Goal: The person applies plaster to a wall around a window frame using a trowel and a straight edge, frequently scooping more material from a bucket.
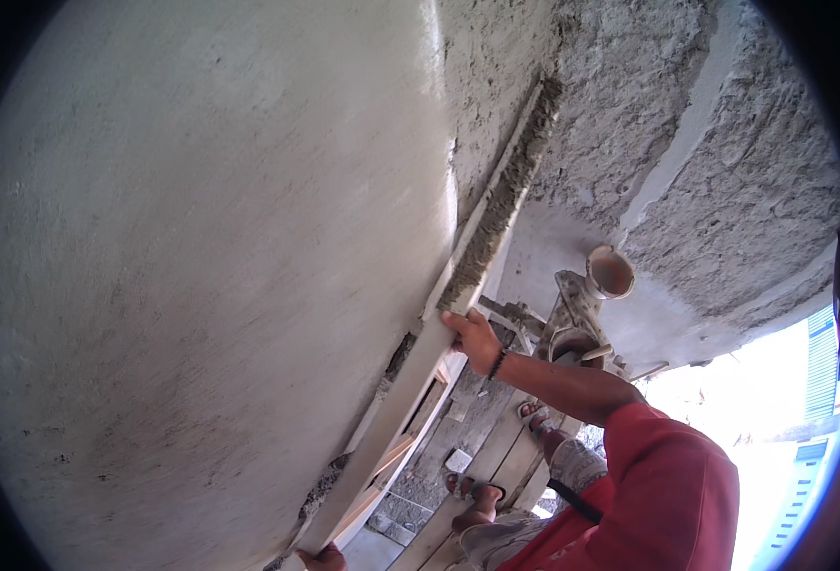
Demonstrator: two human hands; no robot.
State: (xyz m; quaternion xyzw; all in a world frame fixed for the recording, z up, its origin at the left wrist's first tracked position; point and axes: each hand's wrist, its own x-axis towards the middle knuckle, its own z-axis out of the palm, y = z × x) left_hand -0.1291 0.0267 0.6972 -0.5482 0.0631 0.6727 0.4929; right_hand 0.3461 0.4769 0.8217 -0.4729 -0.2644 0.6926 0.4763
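A long, pale straightedge (pixel 382 445) lies slantwise along the edge of a grey plastered wall (pixel 220 247). Wet mortar (pixel 498 214) clings in a thick strip along its upper stretch. My right hand (pixel 477 341), with a dark bracelet at the wrist, grips the bar around its middle, fingers curled over the edge. Low in the picture, my left hand (pixel 325 560) holds the bar's near end; the frame's bottom edge cuts off part of this hand.
Wooden planks (pixel 489 447) lie under my sandalled feet. Right of the bar, a bucket (pixel 610 272) stands on a mortar-caked support, with a second bucket (pixel 572 344) beside it holding a handled tool. Beyond rises a rough mortared wall (pixel 753 181) with a smooth band. Bright daylight enters at right.
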